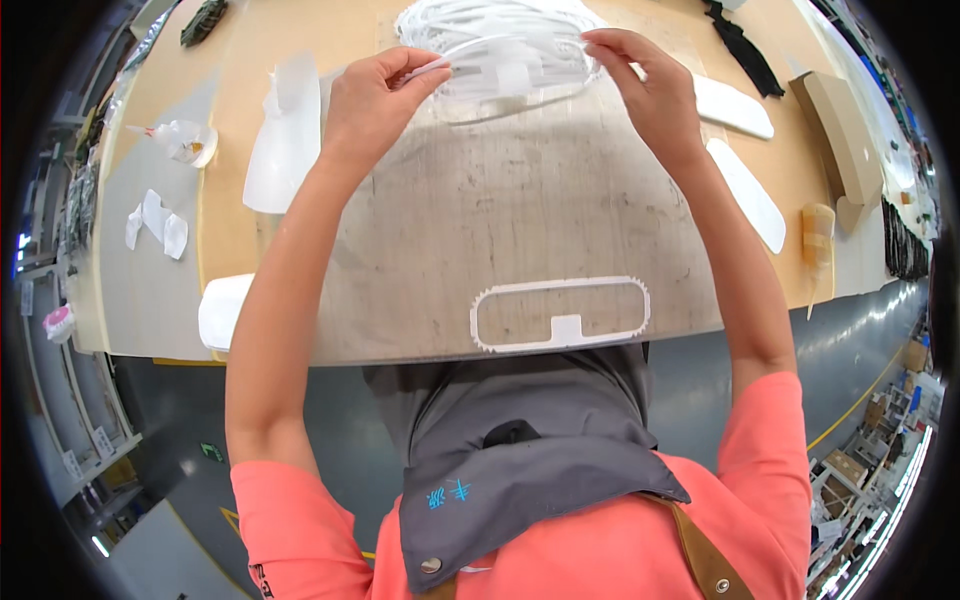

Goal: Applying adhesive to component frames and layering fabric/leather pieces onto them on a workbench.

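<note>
Both my arms reach out over the table to a pile of thin white oblong frames (500, 22) at its far side. My left hand (378, 105) is closed, thumb and fingers pinching the left end of a white frame (512, 70) at the front of the pile. At that frame's other end, the thumb and forefinger of my right hand (652, 95) pinch its edge. A single white frame (478, 318) lies flat near the table's front edge, with a toothed outer rim and a square tab inside.
White curved panels lie left (283, 150) and right (748, 195). Left stand a clear glue bottle (185, 143) and crumpled white scraps (155, 222). Rightward are an amber bottle (817, 235), a cardboard box (835, 130) and black fabric (745, 48). A white piece (222, 312) sits beside my left forearm.
</note>
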Motion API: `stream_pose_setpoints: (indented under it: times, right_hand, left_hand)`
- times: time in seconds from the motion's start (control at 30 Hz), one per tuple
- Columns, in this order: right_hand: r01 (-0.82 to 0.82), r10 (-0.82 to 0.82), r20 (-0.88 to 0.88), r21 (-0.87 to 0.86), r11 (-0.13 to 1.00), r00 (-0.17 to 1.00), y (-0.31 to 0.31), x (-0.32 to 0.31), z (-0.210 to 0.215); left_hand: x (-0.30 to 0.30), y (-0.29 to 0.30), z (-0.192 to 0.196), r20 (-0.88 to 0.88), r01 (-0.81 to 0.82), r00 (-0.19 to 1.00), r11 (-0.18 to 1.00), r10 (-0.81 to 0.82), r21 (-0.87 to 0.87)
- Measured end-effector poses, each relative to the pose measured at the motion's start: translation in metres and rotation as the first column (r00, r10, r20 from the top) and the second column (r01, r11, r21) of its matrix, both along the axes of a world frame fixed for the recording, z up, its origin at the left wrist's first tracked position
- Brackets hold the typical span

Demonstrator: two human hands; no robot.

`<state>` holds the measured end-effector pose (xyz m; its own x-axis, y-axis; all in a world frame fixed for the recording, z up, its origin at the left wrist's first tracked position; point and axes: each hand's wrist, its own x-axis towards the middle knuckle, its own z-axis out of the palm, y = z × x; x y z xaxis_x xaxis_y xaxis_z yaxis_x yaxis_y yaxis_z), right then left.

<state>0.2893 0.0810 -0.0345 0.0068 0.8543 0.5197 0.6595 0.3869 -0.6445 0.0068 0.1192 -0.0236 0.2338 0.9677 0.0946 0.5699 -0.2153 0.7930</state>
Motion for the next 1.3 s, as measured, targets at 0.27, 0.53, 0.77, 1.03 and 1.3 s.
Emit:
stream_pose_setpoints:
  times: [0.27,0.53,0.77,1.03,1.3]
  right_hand:
    - [0.091,-0.106,0.047,0.249,0.964,0.993,0.025,-0.001,0.002]
    - [0.067,-0.076,-0.274,-0.042,0.997,0.959,0.013,-0.004,0.008]
    - [-0.100,-0.162,-0.492,-0.463,0.881,0.855,-0.095,0.013,0.025]
    - [-0.105,-0.318,-0.486,-0.661,0.743,0.814,-0.146,0.026,-0.012]
    - [-0.051,-0.359,-0.411,-0.713,0.699,0.838,-0.154,0.026,-0.016]
  left_hand:
    - [0.022,0.022,-0.002,0.082,-0.123,0.991,0.973,0.108,0.197]
    - [0.009,0.016,0.005,0.199,-0.102,0.977,0.985,0.073,0.142]
    - [-0.014,-0.079,0.017,0.435,0.112,0.896,0.905,0.087,-0.411]
    - [-0.010,-0.127,-0.016,0.396,0.132,0.903,0.772,0.166,-0.622]
    - [0.001,-0.125,-0.016,0.290,0.085,0.949,0.782,0.126,-0.618]
